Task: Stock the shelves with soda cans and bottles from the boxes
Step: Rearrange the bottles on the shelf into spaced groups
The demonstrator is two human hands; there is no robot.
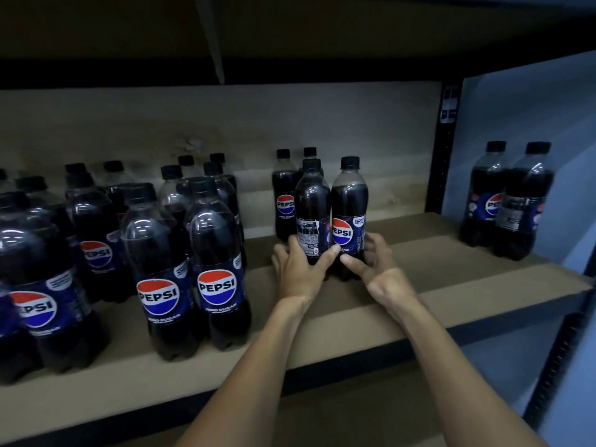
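Observation:
Two dark Pepsi bottles with black caps stand side by side on the brown shelf board [322,317], a little right of centre. My left hand [298,269] grips the base of the left bottle [312,201], whose label back faces me. My right hand [375,262] grips the base of the right bottle [349,201], logo forward. Both bottles stand upright, touching each other. Two more bottles [284,195] stand right behind them.
Several Pepsi bottles [154,269] crowd the shelf's left half in rows. Two bottles [506,201] stand at the far right end. A black upright post [446,150] rises at the back right, and the upper shelf [290,69] hangs low overhead.

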